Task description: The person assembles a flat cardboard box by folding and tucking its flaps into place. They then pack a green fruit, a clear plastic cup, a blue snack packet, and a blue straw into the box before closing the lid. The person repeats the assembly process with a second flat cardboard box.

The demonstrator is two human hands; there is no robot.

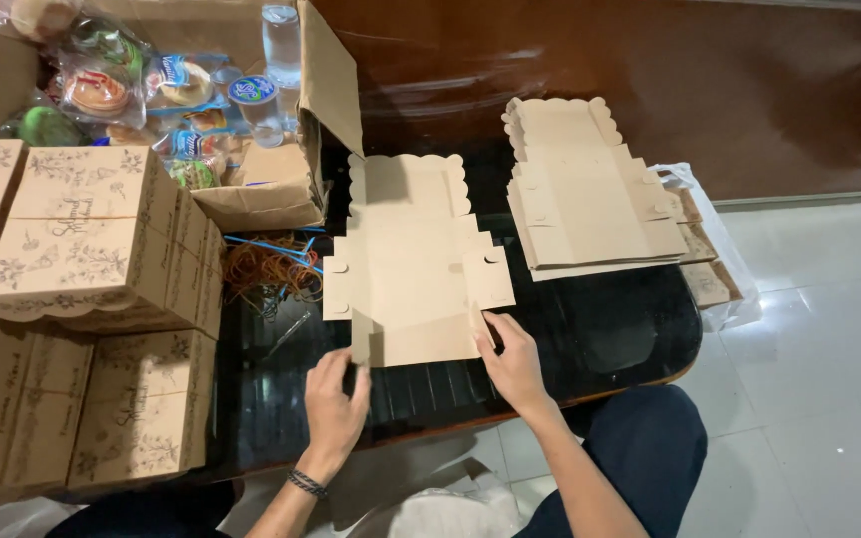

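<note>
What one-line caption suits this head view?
Both hands, left hand and right hand, fold a flat cardboard box blank on a dark table.

I see a home packing spot: a dark tabletop (590, 339) with folded boxes (102, 239), snacks (142, 90), tiled floor (809, 399).

Flat unfolded kraft box blank (413, 261) lay mid-tabletop, scalloped edge far. Right of blank: stack of same blanks (590, 194). Left of blank: folded brown boxes with floral print (102, 239), stacked. Beyond blank, far left: open carton (281, 149), wrapped snack packets (122, 85), sealed water cups (254, 100).
</note>
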